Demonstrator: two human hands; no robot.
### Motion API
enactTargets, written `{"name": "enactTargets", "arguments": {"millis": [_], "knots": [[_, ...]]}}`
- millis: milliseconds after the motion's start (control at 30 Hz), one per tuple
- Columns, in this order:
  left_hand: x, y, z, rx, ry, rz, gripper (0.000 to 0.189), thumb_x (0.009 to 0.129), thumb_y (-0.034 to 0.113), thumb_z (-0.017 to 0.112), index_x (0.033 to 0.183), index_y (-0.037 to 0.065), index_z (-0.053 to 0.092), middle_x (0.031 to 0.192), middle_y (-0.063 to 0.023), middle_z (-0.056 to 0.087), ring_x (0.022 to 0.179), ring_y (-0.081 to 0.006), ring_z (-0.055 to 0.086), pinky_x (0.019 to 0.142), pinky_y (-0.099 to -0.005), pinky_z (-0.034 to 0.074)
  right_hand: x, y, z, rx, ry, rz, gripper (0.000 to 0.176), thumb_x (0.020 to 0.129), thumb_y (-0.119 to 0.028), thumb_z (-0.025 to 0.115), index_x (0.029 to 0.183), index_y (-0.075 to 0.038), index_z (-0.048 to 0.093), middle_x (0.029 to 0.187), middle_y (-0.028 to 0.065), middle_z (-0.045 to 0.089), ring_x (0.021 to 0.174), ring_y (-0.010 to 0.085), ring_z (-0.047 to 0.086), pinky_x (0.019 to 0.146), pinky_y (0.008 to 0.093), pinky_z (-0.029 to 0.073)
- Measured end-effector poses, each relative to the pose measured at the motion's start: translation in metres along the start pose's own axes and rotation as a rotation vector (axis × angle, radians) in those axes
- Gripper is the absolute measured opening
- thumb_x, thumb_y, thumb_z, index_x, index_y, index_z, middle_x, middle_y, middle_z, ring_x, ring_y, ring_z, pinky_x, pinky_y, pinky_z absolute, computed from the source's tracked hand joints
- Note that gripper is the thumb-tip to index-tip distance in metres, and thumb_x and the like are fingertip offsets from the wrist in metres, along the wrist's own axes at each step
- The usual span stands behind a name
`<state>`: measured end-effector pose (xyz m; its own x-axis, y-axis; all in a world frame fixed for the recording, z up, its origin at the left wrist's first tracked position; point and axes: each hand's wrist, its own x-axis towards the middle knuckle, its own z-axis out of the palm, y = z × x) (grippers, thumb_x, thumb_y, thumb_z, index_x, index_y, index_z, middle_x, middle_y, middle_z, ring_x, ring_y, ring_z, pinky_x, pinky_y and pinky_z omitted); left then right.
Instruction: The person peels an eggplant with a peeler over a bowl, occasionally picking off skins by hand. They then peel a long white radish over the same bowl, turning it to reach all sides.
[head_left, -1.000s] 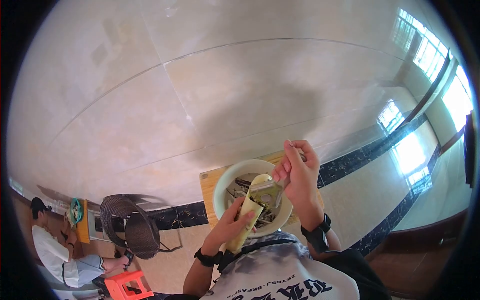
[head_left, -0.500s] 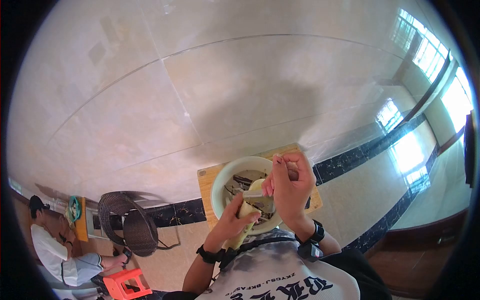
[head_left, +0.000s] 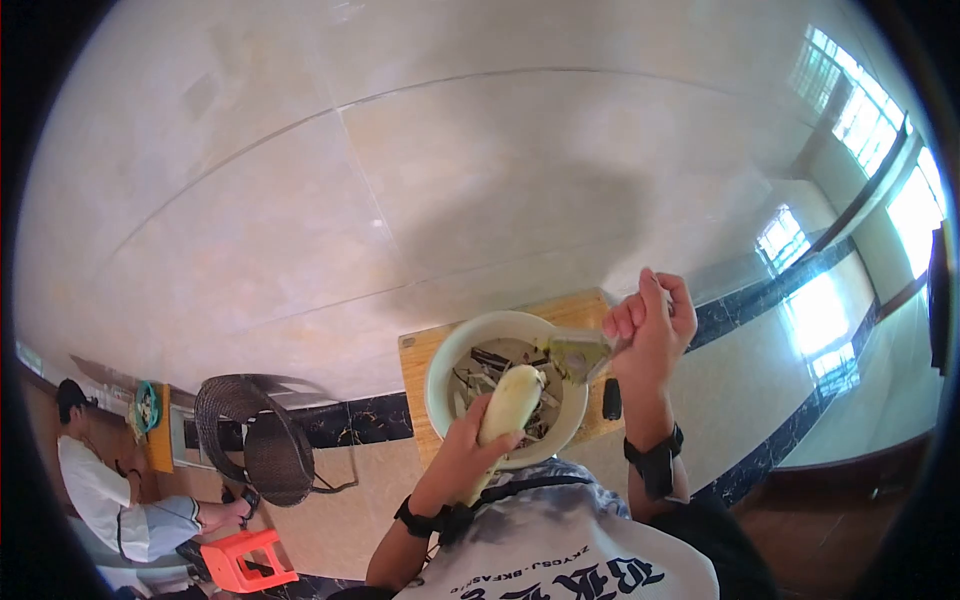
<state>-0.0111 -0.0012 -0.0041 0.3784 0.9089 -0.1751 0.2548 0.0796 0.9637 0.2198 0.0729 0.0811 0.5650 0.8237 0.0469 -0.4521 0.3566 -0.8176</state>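
Note:
My left hand is closed round a long pale peeled vegetable, its rounded end pointing up over the bowl. A white bowl below holds dark and pale strips of peel. Up and to the right, my right hand is closed on a peeler, whose flat head hangs over the bowl's right rim, apart from the vegetable. Most of the peeler's handle is hidden by my fingers.
The bowl stands on a wooden board or stool top against the tiled wall. A small black object lies to its right. At left are a wicker chair, a red stool and a seated person by a teal basket.
My right hand has moved right and slightly up, drawing the peeler off the vegetable. The vegetable's pale end now shows more fully in my left hand.

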Motion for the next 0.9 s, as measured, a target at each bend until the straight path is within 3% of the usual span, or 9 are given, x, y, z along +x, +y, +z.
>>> {"name": "enactTargets", "arguments": {"millis": [100, 233, 333, 433, 533, 767, 900], "knots": [[0.007, 0.006, -0.003, -0.033, 0.019, -0.068, 0.065, 0.090, 0.024, 0.075, 0.142, -0.002, 0.046, 0.115, -0.0142, 0.066, 0.098, -0.0195, 0.067, 0.086, -0.0340, 0.055, -0.026, -0.006, 0.006, 0.088, -0.048, 0.117, 0.012, 0.101, -0.010, 0.062, 0.093, -0.008, 0.053, 0.058, -0.0007, 0.040, 0.046, 0.0119, 0.043, 0.044, 0.0310, 0.040], [0.012, -0.001, 0.000, 0.010, -0.009, 0.063, 0.068, 0.089, 0.022, 0.077, 0.144, -0.001, 0.045, 0.118, -0.0142, 0.066, 0.101, -0.0197, 0.066, 0.088, -0.0339, 0.055, -0.040, 0.014, 0.011, 0.191, -0.068, 0.284, 0.011, 0.101, -0.010, 0.061, 0.095, -0.010, 0.051, 0.059, 0.0010, 0.041, 0.046, 0.0137, 0.042, 0.044, 0.0342, 0.041], [0.009, -0.004, -0.001, -0.070, -0.063, 0.047, 0.067, 0.088, 0.019, 0.078, 0.144, -0.001, 0.045, 0.121, -0.0146, 0.064, 0.105, -0.0185, 0.064, 0.090, -0.0339, 0.054, -0.038, 0.020, 0.016, 0.161, -0.032, 0.263, 0.008, 0.099, -0.010, 0.063, 0.095, -0.012, 0.056, 0.058, -0.0026, 0.039, 0.045, 0.0102, 0.040, 0.042, 0.0296, 0.037], [-0.001, -0.003, -0.012, -0.193, -0.152, -0.012, 0.066, 0.088, 0.012, 0.076, 0.146, 0.001, 0.045, 0.121, -0.0117, 0.064, 0.105, -0.0158, 0.063, 0.088, -0.0317, 0.055, -0.017, 0.014, 0.012, 0.063, -0.038, 0.104, 0.013, 0.099, -0.010, 0.063, 0.094, -0.010, 0.052, 0.058, -0.0012, 0.040, 0.047, 0.0119, 0.041, 0.045, 0.0315, 0.039], [-0.006, -0.009, -0.024, -0.312, -0.238, -0.009, 0.065, 0.090, 0.008, 0.073, 0.148, 0.004, 0.043, 0.117, -0.0087, 0.064, 0.101, -0.0144, 0.063, 0.084, -0.0300, 0.056, 0.031, 0.015, -0.009, 0.175, 0.085, 0.135, 0.014, 0.098, -0.011, 0.066, 0.091, -0.011, 0.053, 0.058, -0.0027, 0.040, 0.045, 0.0108, 0.040, 0.043, 0.0304, 0.038], [-0.002, -0.001, -0.028, -0.505, -0.163, -0.079, 0.069, 0.094, 0.007, 0.068, 0.154, 0.008, 0.035, 0.114, -0.0059, 0.060, 0.093, -0.0132, 0.062, 0.074, -0.0301, 0.057, -0.008, 0.000, 0.000, 0.256, -0.105, 0.326, 0.012, 0.098, -0.011, 0.065, 0.090, -0.014, 0.056, 0.058, -0.0038, 0.038, 0.043, 0.0104, 0.039, 0.041, 0.0298, 0.037], [-0.002, 0.007, -0.026, -0.612, -0.206, -0.110, 0.069, 0.095, 0.008, 0.067, 0.155, 0.009, 0.033, 0.115, -0.0063, 0.060, 0.092, -0.0142, 0.062, 0.073, -0.0310, 0.058, -0.034, -0.005, 0.013, 0.298, -0.238, 0.313, 0.010, 0.101, -0.010, 0.061, 0.094, -0.012, 0.054, 0.056, -0.0022, 0.037, 0.042, 0.0111, 0.038, 0.040, 0.0304, 0.038]]}}
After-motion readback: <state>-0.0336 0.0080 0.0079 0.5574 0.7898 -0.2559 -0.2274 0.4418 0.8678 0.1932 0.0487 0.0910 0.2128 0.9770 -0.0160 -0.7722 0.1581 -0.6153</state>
